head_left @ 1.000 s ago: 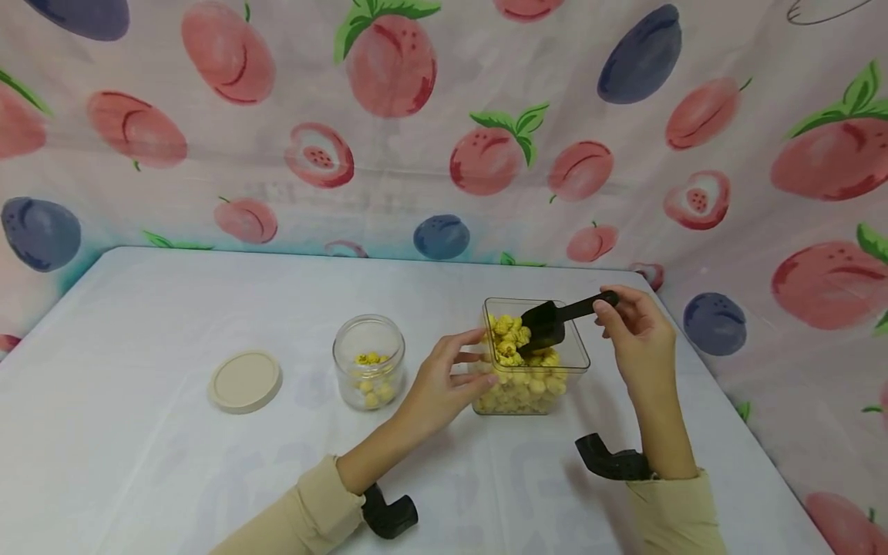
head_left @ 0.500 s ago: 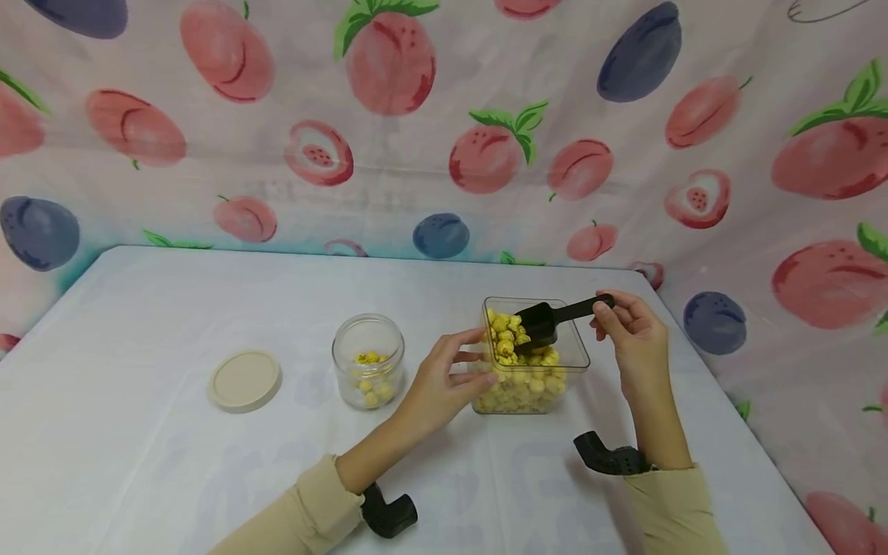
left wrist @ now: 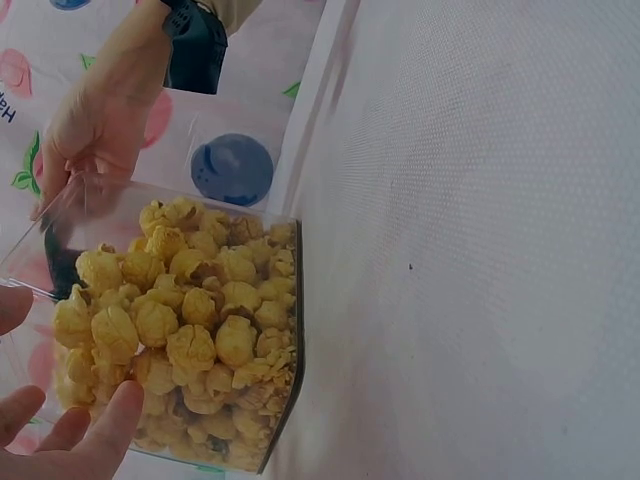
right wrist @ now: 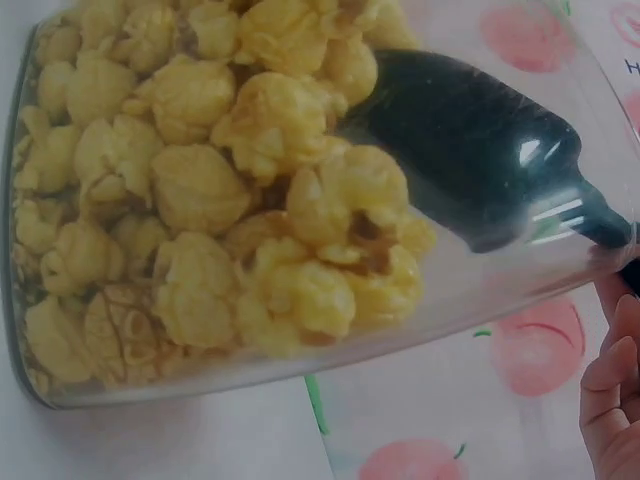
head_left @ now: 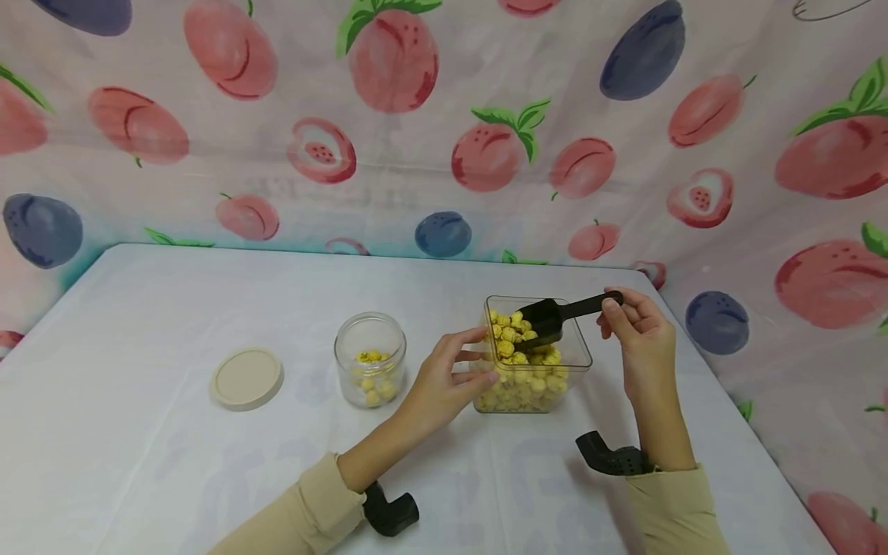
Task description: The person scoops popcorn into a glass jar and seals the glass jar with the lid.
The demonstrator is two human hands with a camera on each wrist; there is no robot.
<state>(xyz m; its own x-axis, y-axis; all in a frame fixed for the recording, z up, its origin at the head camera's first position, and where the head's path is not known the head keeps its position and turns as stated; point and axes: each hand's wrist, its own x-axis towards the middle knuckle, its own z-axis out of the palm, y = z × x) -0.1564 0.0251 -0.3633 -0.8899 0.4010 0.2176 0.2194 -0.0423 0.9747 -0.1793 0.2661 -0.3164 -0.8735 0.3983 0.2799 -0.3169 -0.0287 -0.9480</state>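
Clear square tub (head_left: pixel 579 362) of yellow popcorn (head_left: pixel 527 381) standing on the white table (head_left: pixel 173 462), toward the right side. Left hand (head_left: pixel 444 381) curled against the tub's left wall, thumb and fingertips touching the plastic, steadying it; from the left wrist view, fingertips (left wrist: pixel 105 430) pressed to the clear wall with popcorn (left wrist: pixel 190 320) packed behind. Right hand (head_left: pixel 641 335) pinching the end of the black scoop (head_left: pixel 548 317) handle between thumb and fingers, scoop bowl tilted down into the tub's top, resting among the kernels. In the right wrist view, dark scoop (right wrist: pixel 480 150) seen through the curved wall, buried at its front edge in popcorn (right wrist: pixel 220 200).

Just left of the tub, apart from it, 1 small round glass jar (head_left: pixel 370 358), uncapped, with a little popcorn in the bottom. Further left, 1 round beige lid (head_left: pixel 247 378) lying flat on the table. Nothing between the jar and the tub except the left hand. Beige sleeves (head_left: pixel 305 512) on both arms, black wrist mounts (head_left: pixel 610 459) below each.

Behind and to the right, hanging cloth (head_left: pixel 416 116) printed with peaches and plums. Partial lettering at the edge of both wrist views, too cropped to read.
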